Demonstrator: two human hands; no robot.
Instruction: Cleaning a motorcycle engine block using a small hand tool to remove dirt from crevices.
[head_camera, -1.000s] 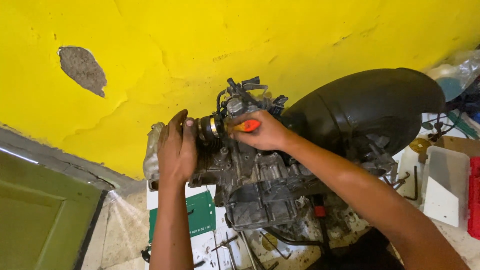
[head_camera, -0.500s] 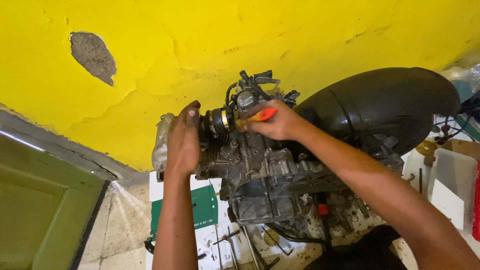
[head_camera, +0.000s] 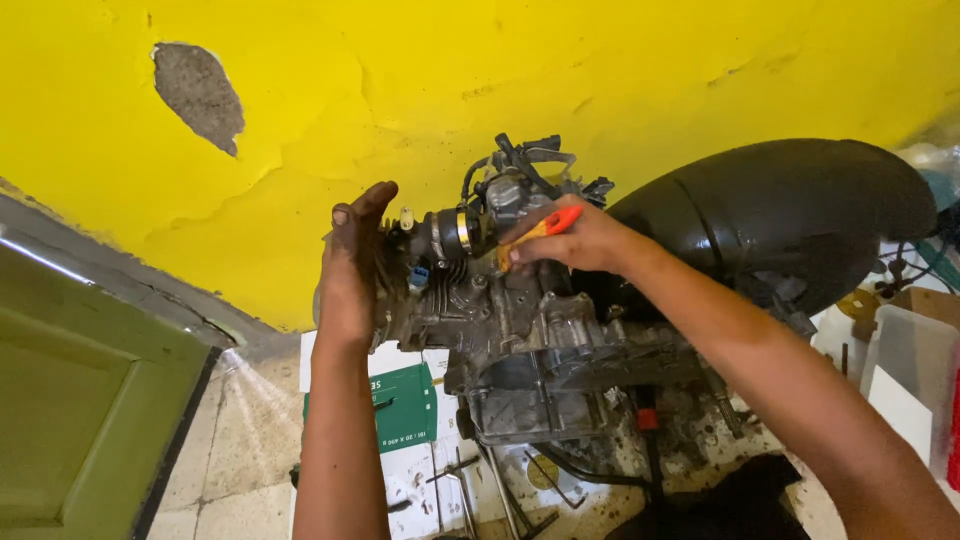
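carefully: my left hand (head_camera: 352, 268) open, bracing engine (head_camera: 520, 340) end; right hand (head_camera: 570, 240) gripping orange screwdriver (head_camera: 540, 232) at carburetor clamp (head_camera: 462, 230) atop engine; keep tip square.

Bright, even daylight is flooding the yellow wall (head_camera: 600, 70); glare is glinting at nine o'clock, and the edges are bending slightly.

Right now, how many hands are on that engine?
2. The left hand presses flat against the engine at its left end; the right hand grips an orange-handled tool at its top.
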